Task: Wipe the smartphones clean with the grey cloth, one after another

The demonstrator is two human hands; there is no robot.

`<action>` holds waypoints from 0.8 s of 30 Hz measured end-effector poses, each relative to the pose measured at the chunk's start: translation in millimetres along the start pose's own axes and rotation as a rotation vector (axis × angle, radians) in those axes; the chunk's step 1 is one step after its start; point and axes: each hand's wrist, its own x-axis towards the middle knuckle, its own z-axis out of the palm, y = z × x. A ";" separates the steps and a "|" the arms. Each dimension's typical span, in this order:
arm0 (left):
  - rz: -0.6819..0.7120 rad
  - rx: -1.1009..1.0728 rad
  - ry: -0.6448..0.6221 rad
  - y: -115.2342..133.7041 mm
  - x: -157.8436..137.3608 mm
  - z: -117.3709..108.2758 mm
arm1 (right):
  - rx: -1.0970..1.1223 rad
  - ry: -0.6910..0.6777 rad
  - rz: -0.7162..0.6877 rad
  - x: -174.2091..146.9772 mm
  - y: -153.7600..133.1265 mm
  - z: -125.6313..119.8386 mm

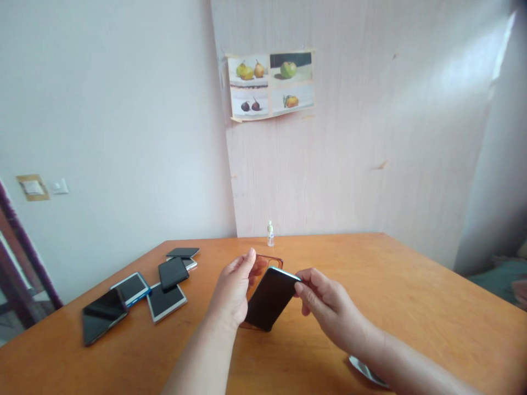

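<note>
A black-screened smartphone (272, 299) is tilted above the table in front of me. My right hand (323, 299) pinches its upper right corner between thumb and fingers. Just behind the phone is a see-through phone case (281, 260) with a reddish-brown rim. My left hand (236, 285) grips this case along its left side, thumb pointing up. The case's lower edge shows below the phone; most of its back is hidden. Whether the phone touches the case I cannot tell.
Several phones and tablets lie on the left of the wooden table (214, 351), among them a black tablet (105, 316) and a white tablet (166, 302). A small clear bottle (270, 235) stands at the back edge. A silvery object (366, 372) lies partly under my right forearm.
</note>
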 end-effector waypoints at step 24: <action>-0.164 -0.111 0.148 -51.7 34.9 -1.9 | 0.735 0.499 0.401 27.8 45.6 -34.6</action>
